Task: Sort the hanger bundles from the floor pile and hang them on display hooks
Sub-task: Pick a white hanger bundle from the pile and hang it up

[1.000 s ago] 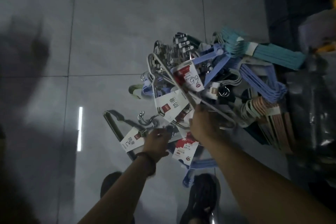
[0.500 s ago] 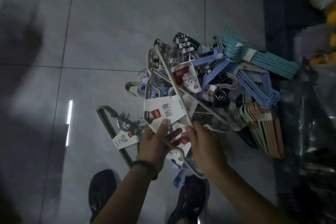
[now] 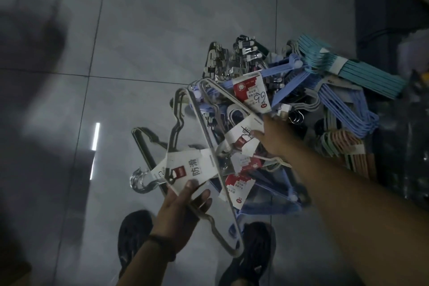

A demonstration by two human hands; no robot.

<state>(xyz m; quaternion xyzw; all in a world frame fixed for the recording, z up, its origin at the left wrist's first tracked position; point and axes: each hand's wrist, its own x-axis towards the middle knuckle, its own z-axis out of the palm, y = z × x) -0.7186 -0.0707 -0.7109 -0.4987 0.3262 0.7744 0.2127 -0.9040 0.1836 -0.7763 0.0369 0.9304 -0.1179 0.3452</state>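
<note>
A metal bundle [image 3: 200, 123] is held up over the floor [image 3: 162, 30] by the left hand [image 3: 183, 211]. It is pinched at its white label [image 3: 192, 169], with the thumb laid on the label's lower edge and the fingers curled under the wires. The bundle is tilted, its far corner reaching into the pile [image 3: 278, 90] and its near corner hanging above the right shoe [image 3: 253, 251]. A dark wristband [image 3: 160, 239] is worn on the left wrist.

The right hand [image 3: 274, 137] is stretched into the middle of the pile and laid against another labelled bundle [image 3: 243, 132]. Its fingertips are hidden, so whether anything is gripped cannot be told.

A second metal bundle [image 3: 142, 146] is seen flat on the floor, partly under the held one, with blurred hooks [image 3: 139, 181] beside it.

Within the pile, each bundle is kept together by a paper band or label. A teal bundle [image 3: 371, 76] is wrapped by a white band [image 3: 340, 66] at the far right. A blue bundle [image 3: 343, 109] is laid just below it, and a pink and green bundle [image 3: 348, 146] is banded nearer the right edge. Clip hangers [image 3: 243, 53] are heaped at the far side, and a red and white label [image 3: 251, 93] is propped on top.

The left shoe [image 3: 132, 234] is planted below the left hand.
</note>
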